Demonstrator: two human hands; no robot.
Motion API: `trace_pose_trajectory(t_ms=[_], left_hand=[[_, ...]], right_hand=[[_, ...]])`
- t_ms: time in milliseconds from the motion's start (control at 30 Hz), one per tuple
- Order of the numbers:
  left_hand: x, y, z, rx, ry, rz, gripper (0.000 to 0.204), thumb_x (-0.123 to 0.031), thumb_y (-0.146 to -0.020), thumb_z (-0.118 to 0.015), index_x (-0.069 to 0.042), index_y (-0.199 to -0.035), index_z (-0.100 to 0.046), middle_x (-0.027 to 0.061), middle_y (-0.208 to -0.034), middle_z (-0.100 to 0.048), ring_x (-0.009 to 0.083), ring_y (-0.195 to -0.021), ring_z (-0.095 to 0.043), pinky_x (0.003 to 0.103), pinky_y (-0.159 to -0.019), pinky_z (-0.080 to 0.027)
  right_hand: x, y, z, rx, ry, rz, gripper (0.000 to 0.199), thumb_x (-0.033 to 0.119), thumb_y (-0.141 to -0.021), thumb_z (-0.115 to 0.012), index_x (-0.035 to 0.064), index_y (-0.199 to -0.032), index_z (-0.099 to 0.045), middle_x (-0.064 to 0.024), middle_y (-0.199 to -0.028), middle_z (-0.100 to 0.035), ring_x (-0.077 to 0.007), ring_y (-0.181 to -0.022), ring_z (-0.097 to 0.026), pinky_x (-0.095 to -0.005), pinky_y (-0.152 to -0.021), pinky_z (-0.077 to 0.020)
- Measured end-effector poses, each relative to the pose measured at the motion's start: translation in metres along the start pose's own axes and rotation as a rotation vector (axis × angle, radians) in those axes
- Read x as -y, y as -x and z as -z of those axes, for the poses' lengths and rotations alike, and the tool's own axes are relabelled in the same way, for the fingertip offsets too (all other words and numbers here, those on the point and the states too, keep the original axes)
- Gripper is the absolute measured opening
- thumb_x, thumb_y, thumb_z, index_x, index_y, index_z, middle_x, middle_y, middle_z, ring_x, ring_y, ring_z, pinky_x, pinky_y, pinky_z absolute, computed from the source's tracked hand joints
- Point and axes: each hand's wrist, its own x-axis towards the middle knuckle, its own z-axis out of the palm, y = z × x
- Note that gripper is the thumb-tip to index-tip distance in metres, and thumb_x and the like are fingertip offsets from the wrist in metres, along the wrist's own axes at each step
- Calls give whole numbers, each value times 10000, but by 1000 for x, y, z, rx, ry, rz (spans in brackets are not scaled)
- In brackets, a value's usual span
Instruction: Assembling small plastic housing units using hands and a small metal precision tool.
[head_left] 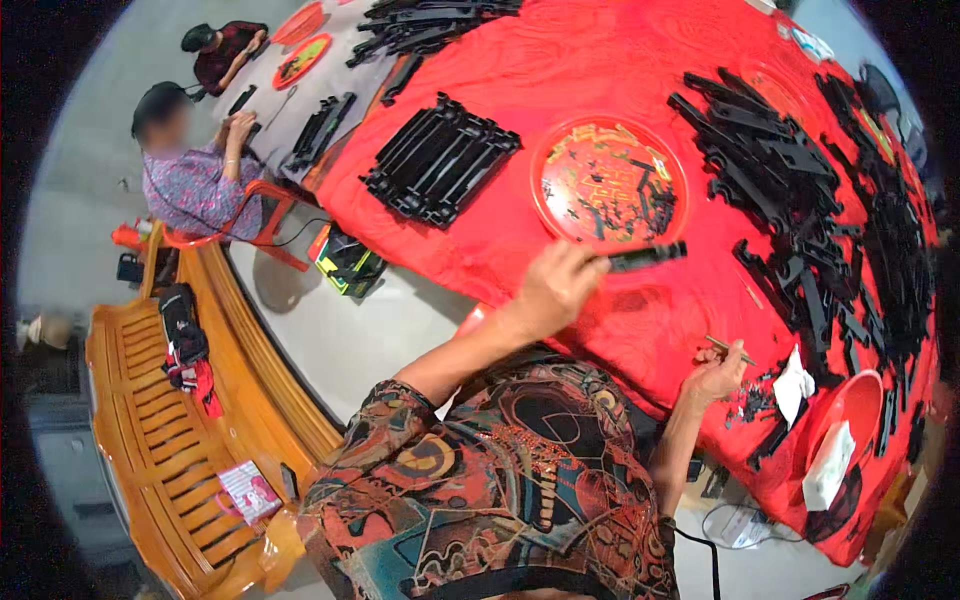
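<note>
My left hand (560, 285) is closed on one end of a long black plastic part (648, 257), held above the red cloth just in front of a round red tray (542, 200). Small black pieces and yellowish bits are scattered in that tray. Farther right, my right hand (718, 375) pinches a thin stick-like tool (730, 349); its exact kind is too small to make out. Close to the right hand lie a heap of tiny black pieces (752, 400) and a crumpled white tissue (794, 386).
Black plastic parts (440, 160) lie in a neat row at the left, with a large loose pile (770, 170) at the right. A red basin (858, 405) stands near the right edge. Two people work at a grey table; a wooden bench (180, 420) is left.
</note>
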Motion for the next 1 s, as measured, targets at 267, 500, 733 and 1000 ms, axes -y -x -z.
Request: trace_pose_trajectory(t_ms=[267,500,733,1000], left_hand=[[160,-7,96,-79,-604,222,197,-98,-721,-651,-67,-914,-627,103,-898,-589,284,-808,-554,394,-706,-462],[286,-8,154,-83,-769,537,201,-182,-760,-634,-119,-947,-671,134,-936,-649,332,-860,-600,420,-760,-478],[350,16,149,452,-341,614,246,-236,-833,-502,-123,-949,-686,140,-912,-665,309,-891,-635,405,-782,-494],[379,32,131,313,-283,902,556,-472,-886,-381,15,-963,-637,264,-1033,-606,389,-1010,-568,468,-857,-421]], right_hand=[[-9,12,-7,110,178,36,157,146,-916,-539,42,-812,-486,-47,-608,-508,-89,-442,-472,-216,-358,-385],[-16,13,0,207,302,132,164,153,-906,-564,42,-808,-495,-26,-618,-497,-74,-477,-466,-203,-379,-386],[-22,9,2,245,300,104,141,133,-900,-568,46,-822,-490,-29,-651,-509,-78,-499,-471,-198,-406,-385],[-24,13,-2,255,338,146,172,165,-904,-574,27,-829,-503,-36,-669,-522,-72,-499,-449,-200,-421,-357]])
